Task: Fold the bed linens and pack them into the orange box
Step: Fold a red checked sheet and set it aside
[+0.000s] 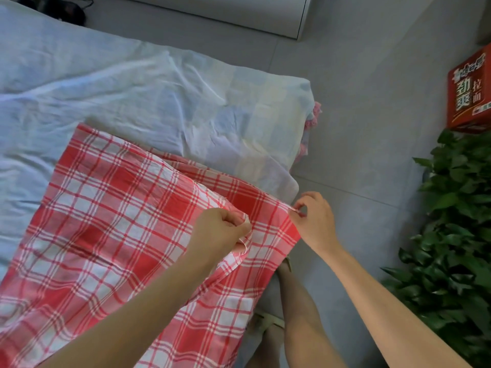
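Red-and-white checked cotton sheet lies on the pale-blue bed. My left hand and right hand each pinch its edge, probably to square a fold. Orange cardboard box stands well beyond my right hand.

Soft even daylight, wide-angle edge distortion

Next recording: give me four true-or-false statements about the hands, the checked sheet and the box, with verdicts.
1. The left hand and the right hand both grip the checked sheet. True.
2. The box stands on the bed. False: it stands on the floor, beside the plant.
3. The checked sheet is packed in the box. False: it lies spread on the bed.
4. The plant is on the person's right. True.
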